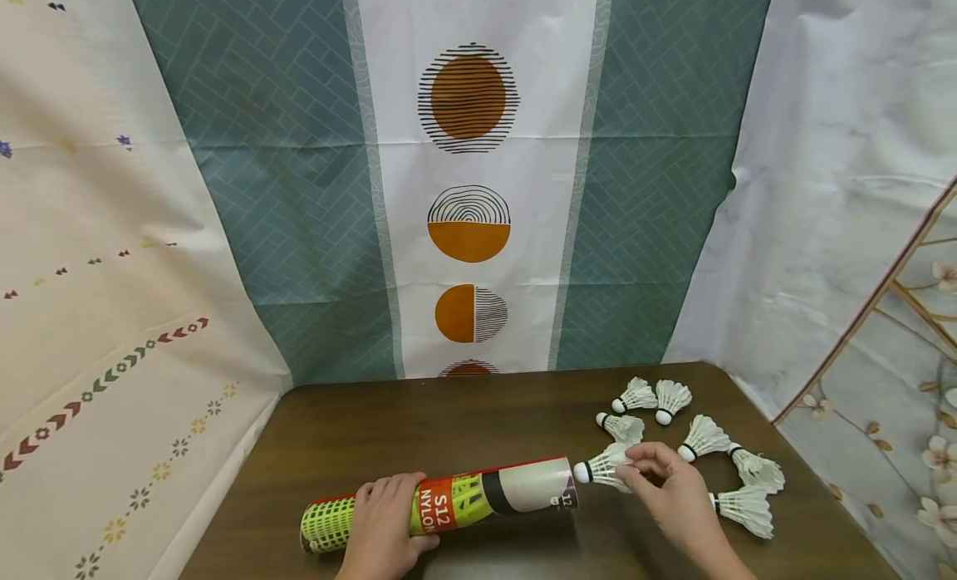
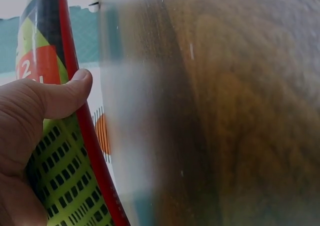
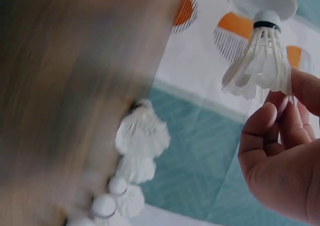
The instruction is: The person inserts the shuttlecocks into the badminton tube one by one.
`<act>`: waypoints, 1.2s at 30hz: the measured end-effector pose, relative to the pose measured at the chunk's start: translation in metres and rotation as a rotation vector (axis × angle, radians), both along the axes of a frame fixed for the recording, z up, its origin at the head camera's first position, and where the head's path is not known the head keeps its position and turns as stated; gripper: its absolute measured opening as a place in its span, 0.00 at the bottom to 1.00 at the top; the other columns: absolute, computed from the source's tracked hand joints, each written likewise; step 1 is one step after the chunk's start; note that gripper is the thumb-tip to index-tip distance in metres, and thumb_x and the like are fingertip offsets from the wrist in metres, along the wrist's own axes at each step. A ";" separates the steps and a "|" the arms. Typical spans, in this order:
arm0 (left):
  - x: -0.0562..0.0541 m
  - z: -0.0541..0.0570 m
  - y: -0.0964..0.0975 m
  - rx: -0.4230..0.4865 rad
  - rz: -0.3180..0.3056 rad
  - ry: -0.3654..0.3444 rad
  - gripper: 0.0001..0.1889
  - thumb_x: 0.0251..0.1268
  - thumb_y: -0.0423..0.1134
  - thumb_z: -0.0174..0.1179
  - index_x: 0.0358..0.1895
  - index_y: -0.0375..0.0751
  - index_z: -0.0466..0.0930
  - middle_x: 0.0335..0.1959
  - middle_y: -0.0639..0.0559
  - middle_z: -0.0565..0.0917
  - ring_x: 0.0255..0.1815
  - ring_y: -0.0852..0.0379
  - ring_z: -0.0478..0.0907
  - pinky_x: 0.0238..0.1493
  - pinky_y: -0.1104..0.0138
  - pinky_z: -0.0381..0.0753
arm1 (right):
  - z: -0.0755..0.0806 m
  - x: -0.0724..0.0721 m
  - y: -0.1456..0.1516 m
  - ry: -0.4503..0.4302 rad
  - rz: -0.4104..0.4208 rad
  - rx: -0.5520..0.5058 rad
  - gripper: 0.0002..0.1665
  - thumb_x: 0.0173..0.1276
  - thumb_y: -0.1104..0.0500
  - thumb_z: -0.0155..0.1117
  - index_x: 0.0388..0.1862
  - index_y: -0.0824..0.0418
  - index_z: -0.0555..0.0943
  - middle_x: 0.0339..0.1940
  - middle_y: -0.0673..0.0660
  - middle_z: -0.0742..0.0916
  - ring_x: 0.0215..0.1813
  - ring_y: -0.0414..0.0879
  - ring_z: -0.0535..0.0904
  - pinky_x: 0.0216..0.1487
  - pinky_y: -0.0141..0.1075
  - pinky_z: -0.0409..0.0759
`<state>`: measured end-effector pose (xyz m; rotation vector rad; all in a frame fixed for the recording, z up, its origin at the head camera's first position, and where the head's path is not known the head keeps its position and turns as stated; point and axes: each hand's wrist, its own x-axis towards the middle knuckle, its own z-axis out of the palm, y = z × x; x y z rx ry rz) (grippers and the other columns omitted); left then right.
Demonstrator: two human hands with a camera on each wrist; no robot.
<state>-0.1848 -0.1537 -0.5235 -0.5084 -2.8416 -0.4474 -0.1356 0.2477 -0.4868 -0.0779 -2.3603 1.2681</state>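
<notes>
A long shuttlecock tube (image 1: 516,490), green and red with a pale band at its right end, lies slantwise across the table's front. My left hand (image 1: 390,526) grips it near its green-netted left end; in the left wrist view the thumb (image 2: 75,93) presses along its red stripe. Thumb and fingers of my right hand (image 1: 673,495) pinch a white feather shuttlecock (image 1: 607,466) by its skirt edge. Its round cork points left at the tube's right end. In the right wrist view that cork (image 3: 266,17) is right at the tube's mouth (image 3: 265,3); whether they touch I cannot tell.
Several more shuttlecocks lie loosely on the right of the brown table (image 1: 449,422), among them one (image 1: 622,428) just behind the held one and another (image 1: 746,510) beside my right wrist. Patterned cloths (image 1: 471,231) hang behind and at both sides.
</notes>
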 end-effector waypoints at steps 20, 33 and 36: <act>0.004 0.000 0.003 0.017 -0.011 0.024 0.48 0.34 0.58 0.89 0.64 0.46 0.80 0.57 0.49 0.87 0.56 0.46 0.82 0.57 0.43 0.75 | -0.006 -0.005 -0.038 -0.109 0.319 -0.276 0.10 0.72 0.64 0.73 0.47 0.65 0.81 0.32 0.48 0.92 0.32 0.31 0.80 0.33 0.29 0.77; 0.003 0.002 0.006 0.029 -0.022 -0.007 0.49 0.34 0.57 0.90 0.65 0.45 0.80 0.57 0.48 0.86 0.57 0.44 0.82 0.58 0.42 0.75 | -0.008 -0.005 -0.040 -0.203 0.380 -0.354 0.31 0.68 0.64 0.77 0.63 0.72 0.73 0.37 0.47 0.90 0.37 0.36 0.83 0.40 0.30 0.83; 0.003 0.002 0.007 0.024 -0.026 -0.023 0.49 0.35 0.57 0.89 0.66 0.45 0.80 0.58 0.48 0.86 0.57 0.44 0.82 0.58 0.41 0.75 | -0.007 -0.005 -0.040 -0.233 0.392 -0.359 0.39 0.69 0.62 0.77 0.72 0.69 0.69 0.40 0.54 0.92 0.38 0.37 0.85 0.41 0.30 0.84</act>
